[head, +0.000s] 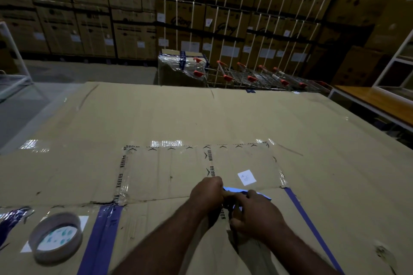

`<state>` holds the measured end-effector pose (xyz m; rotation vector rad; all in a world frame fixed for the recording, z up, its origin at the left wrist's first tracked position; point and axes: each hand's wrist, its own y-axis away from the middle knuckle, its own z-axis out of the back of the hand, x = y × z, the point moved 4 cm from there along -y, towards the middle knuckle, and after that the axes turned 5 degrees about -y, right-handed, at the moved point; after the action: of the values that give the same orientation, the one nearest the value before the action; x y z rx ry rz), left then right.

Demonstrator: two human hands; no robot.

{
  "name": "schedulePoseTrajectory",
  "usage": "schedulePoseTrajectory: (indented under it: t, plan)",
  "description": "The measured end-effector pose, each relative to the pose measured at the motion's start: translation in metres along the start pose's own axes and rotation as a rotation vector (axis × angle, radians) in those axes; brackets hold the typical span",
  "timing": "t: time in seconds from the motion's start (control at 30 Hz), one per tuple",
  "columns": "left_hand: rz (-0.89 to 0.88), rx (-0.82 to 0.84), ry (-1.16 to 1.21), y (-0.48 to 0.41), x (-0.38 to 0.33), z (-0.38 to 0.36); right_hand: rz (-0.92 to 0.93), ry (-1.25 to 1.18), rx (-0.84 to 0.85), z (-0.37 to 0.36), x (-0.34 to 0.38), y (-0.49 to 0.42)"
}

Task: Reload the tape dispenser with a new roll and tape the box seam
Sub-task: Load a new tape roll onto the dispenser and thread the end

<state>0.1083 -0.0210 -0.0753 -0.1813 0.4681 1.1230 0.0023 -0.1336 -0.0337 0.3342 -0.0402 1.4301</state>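
A large flattened cardboard box (201,118) fills the foreground, its seam (156,200) running left to right under my hands. My left hand (206,194) and my right hand (257,214) are closed together on a dark tape dispenser (230,204) with a blue part showing between them, held low over the seam. Printed clear tape (209,163) runs away from my hands across a smaller taped panel. A tape roll (57,238) lies flat on the cardboard at the lower left, untouched. The dispenser's body is mostly hidden by my fingers.
Blue tape strips (102,236) cross the near cardboard, and another blue tape strip (312,230) runs at the right. A white label (246,177) sits just beyond my hands. Shopping trolleys (257,77) and stacked cartons (223,18) stand behind; a wooden table (368,98) at the right.
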Motion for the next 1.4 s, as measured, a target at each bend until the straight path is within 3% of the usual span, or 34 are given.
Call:
schedulePoseTrajectory:
  t: [0.33,0.57,0.8,1.17,1.4]
  plan:
    - [0.025,0.005,0.046,0.005,-0.003,0.009,0.051,0.189,0.026,0.005,0.005,-0.010]
    - [0.054,-0.038,0.073,0.002,-0.004,0.005,0.054,0.127,0.022,0.001,-0.004,-0.020]
    - [-0.009,0.080,-0.078,-0.005,-0.012,0.004,0.080,0.046,0.066,0.006,-0.005,-0.023]
    - [-0.010,0.055,-0.181,-0.004,-0.020,0.007,-0.004,0.048,-0.004,-0.019,-0.019,-0.028]
    - [0.056,0.035,-0.100,-0.009,-0.018,0.010,-0.052,-0.009,-0.074,-0.012,-0.018,-0.035]
